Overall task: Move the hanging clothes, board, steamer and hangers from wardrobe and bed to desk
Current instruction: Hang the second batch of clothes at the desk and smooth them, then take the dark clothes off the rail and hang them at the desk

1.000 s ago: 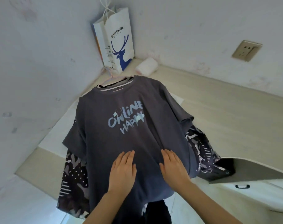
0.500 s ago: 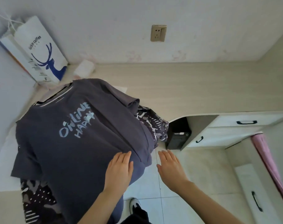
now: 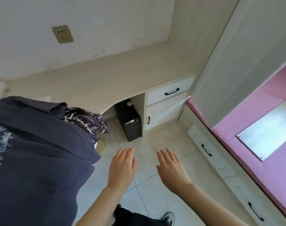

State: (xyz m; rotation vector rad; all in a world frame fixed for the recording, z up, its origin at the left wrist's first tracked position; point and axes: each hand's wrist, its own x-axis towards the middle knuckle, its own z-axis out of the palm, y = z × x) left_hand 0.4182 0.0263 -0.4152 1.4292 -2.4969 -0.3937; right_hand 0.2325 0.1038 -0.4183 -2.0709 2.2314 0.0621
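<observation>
A dark grey T-shirt with pale blue lettering lies over the left end of the beige desk and hangs off its front edge. A black-and-white patterned garment pokes out from under it. My left hand hovers flat above the floor tiles, just right of the shirt's hem and clear of it. My right hand is beside it, fingers spread, holding nothing. On the pink bed at the right lies a pale rectangular board.
A black computer tower stands under the desk, next to white drawers with black handles. Under-bed drawers run along the right. A wall socket is above the desk. My shoe is on the tiled floor.
Both hands have come off the T-shirt and now hover over the floor. The view has swung right, from the desk corner with the paper bag toward the bed.
</observation>
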